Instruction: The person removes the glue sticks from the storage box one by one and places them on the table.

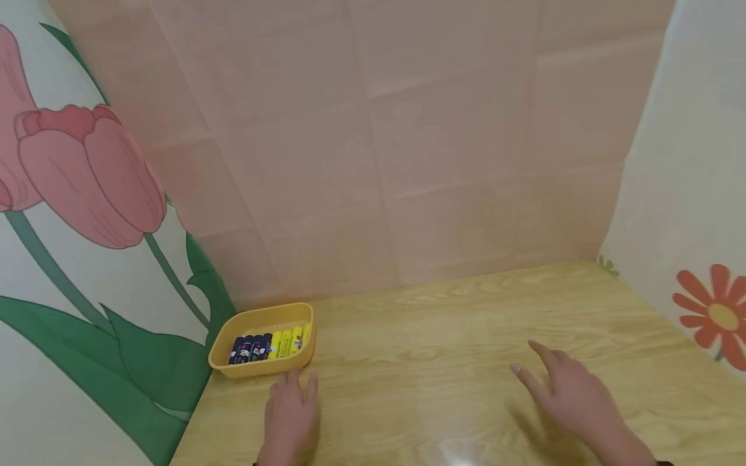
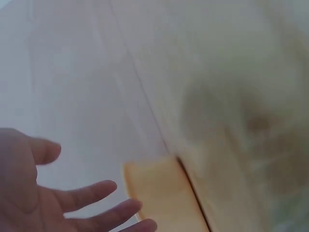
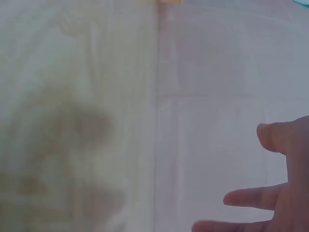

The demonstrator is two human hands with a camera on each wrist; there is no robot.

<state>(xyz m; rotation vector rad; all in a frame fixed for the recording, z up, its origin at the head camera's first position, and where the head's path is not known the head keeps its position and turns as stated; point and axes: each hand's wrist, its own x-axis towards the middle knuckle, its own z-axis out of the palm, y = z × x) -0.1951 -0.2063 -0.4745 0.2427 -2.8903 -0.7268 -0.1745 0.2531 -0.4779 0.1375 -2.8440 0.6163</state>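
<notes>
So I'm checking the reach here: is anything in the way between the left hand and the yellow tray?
Nothing visible is. The left hand lies open on the table just in front of the tray, with only bare wood between them. The markers lie inside the tray. The right hand is off to the side.

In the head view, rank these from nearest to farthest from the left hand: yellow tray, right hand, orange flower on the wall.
1. Yellow tray, just ahead of the left hand.
2. Right hand, across the table to the right.
3. Orange flower, on the far right wall.
</notes>
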